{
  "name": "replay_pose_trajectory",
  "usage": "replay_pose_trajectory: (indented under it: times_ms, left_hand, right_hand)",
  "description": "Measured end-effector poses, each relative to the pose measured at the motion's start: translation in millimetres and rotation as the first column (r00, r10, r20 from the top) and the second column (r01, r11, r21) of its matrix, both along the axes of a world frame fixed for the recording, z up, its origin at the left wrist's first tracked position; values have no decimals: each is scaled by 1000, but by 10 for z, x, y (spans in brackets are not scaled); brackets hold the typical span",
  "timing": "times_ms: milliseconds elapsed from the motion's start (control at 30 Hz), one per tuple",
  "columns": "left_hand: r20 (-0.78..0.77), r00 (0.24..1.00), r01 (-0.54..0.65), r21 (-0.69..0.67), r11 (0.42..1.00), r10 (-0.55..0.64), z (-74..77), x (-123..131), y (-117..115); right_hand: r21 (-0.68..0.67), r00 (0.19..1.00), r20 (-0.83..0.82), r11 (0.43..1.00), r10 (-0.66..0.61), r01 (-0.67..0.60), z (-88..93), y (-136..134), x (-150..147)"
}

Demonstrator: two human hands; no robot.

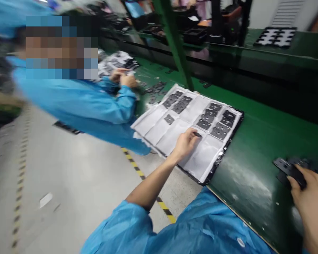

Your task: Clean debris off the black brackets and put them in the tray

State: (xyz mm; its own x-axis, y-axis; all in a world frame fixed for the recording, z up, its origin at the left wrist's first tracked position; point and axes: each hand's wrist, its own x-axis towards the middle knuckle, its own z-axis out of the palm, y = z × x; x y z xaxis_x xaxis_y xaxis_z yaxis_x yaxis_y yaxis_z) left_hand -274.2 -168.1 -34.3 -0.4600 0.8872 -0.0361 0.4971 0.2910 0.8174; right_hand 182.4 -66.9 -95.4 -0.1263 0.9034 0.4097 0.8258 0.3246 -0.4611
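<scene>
Yellow-and-black tape (pixel 134 164) stripes the pale, shiny floor (pixel 95 165) beside a green workbench (pixel 257 141) with a slanting green post (pixel 176 46).

tray (pixel 205 155) on counter (pixel 254 148) | flat parts (pixel 219 131) in tray | co-worker (pixel 82 97) left of tray | loose parts (pixel 304 162) right, maybe stacked

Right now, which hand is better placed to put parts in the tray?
Likely the left hand: it holds a dark part over the tray; the right hand is well off it.
</scene>
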Motion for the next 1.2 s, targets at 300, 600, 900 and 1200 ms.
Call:
replay_pose_trajectory:
  times_ms: [300, 600, 900, 1200]
  left_hand:
    - [-450, 848, 116, -356, 927, -279, 255, -87, -103]
    - [-332, 622, 739, -51, 672, -709, 457, 1170, 630]
    - [-111, 623, 779, 178, 601, -774, 508, 1877, 1086]
    - [143, 984, 94, 91, 991, -107, 418, 217, -156]
  right_hand:
    - [-25, 981, 183, 998, 61, -57, 197, -39, -153]
    - [60, 995, 50, 995, 83, -86, 288, -40, -249]
    - [88, 980, -147, 988, 137, -125, 653, -262, -568]
    - [-126, 899, -389, 955, 202, -269, 721, -549, -1062]
